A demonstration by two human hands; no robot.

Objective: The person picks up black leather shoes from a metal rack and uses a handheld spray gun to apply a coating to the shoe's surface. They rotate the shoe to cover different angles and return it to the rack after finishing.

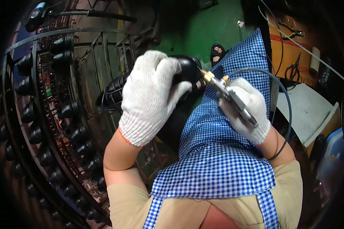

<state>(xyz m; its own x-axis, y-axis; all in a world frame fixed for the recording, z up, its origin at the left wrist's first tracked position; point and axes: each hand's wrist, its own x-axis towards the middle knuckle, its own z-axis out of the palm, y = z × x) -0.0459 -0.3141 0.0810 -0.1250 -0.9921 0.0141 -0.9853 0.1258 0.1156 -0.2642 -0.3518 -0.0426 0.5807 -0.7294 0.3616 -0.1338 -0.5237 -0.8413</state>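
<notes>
My left hand (151,91), in a white knit glove, is closed round a glossy black shoe (188,65). Its rounded end sticks out past my fingers; the glove hides much of the rest. On the other side of the hand, black strap-like or laced parts (114,89) show, and I cannot tell whether they belong to the same shoe. In my gloved right hand (248,107) is a metal spray gun (235,100) with a brass nozzle. The nozzle points at the shoe's end, very close to it. A grey-blue hose (284,89) loops from the gun past my right forearm.
A metal rack (36,87) with several rows of black shoes (36,134) stands at my left. A blue checked apron (218,164) covers my lap. At the right are a cardboard box (290,49), black scissors (293,71), pliers (292,30) and a pale board (302,105).
</notes>
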